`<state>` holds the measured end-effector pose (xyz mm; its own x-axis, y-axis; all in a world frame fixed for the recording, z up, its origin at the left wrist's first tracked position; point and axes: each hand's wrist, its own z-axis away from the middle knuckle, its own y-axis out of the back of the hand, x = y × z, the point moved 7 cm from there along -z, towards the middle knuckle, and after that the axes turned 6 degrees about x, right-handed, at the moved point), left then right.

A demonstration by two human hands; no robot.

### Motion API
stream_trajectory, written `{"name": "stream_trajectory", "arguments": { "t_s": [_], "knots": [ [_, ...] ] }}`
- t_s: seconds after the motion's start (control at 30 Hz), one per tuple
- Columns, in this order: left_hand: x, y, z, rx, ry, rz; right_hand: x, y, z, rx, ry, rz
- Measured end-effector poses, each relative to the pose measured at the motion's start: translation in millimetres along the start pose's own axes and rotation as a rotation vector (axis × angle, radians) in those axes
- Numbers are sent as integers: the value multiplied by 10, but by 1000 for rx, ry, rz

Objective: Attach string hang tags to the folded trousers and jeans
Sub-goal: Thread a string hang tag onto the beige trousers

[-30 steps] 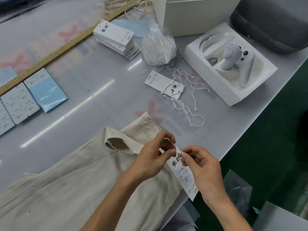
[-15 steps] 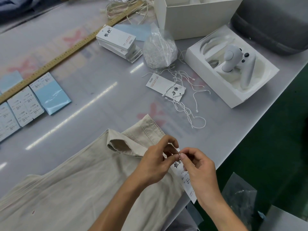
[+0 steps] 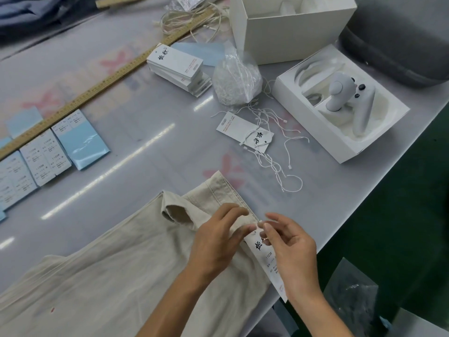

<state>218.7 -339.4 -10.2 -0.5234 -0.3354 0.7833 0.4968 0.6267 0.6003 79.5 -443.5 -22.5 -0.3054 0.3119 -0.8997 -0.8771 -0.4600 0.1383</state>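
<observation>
Had the beige trousers [image 3: 116,276] flat on the table [image 3: 150,142], waistband by the near edge. My left hand [image 3: 216,244] and right hand [image 3: 290,249] were both pinching at the top of the hang tag [image 3: 264,257], fingertips nearly touching. Spare tag [image 3: 244,132] and loose strings [image 3: 274,164] sat further back

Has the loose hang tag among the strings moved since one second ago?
No. The hang tag keeps its place beside the white box.
</observation>
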Motion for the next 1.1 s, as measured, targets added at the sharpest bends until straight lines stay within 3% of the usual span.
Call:
{"name": "stream_trajectory", "arguments": {
  "t_s": [0.1, 0.23, 0.43, 0.6, 0.83, 0.97, 1.1],
  "knots": [
    [-68, 194, 131, -12, -127, -306, 1, 133, -78, -9, 189, 375],
    [-343, 281, 434, -173, -174, -474, 314, 155, -75, -228, 105, 711],
    [-241, 356, 491, 107, -269, -509, 263, 207, -175, -270, -30, 548],
    [-336, 641, 830, 194, -167, -395, 100, 287, -283, -206, -222, 240],
    [-322, 1226, 1273, 367, -113, -199, 296, -143, -29, -132, -320, 4],
    [-119, 1322, 1184, 428, -100, -113, 533, -282, 296, -283, -379, 93],
    [53, 1060, 920, 395, -70, -53, 535, 135, 277, -182, -235, 371]
  ]
}}
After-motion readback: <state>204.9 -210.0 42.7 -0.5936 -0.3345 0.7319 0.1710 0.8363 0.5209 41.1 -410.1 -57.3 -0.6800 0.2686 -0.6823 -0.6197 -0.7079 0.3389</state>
